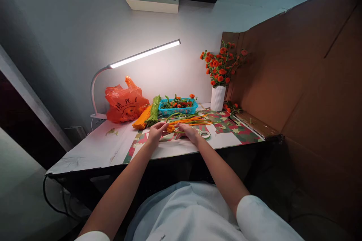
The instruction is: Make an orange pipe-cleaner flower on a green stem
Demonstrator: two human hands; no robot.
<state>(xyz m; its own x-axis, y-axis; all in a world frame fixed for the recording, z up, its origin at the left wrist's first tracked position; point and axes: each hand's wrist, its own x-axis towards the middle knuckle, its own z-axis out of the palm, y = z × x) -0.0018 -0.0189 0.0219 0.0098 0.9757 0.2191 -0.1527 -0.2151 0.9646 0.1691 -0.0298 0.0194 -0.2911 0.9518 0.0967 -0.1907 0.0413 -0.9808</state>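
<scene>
Between my two hands, just above the front of the table, is a small orange flower (170,128) with a green stem. My left hand (156,132) pinches the flower's left side between thumb and fingers. On the other side my right hand (187,131) has its fingers closed near the green stem. Behind them lie loose orange pipe cleaners (195,121) and some green ones. A roll of pale green tape (205,134) rests right of my right hand. Thick bundles of orange pipe cleaners (142,118) and green pipe cleaners (154,112) lie to the left.
Behind the hands stands a blue basket (178,111) of finished orange flowers. A white ribbed vase (218,98) holds more of them. An orange plastic bag (124,101) sits under a lit lamp (145,53). Tall cardboard (305,67) borders the right side.
</scene>
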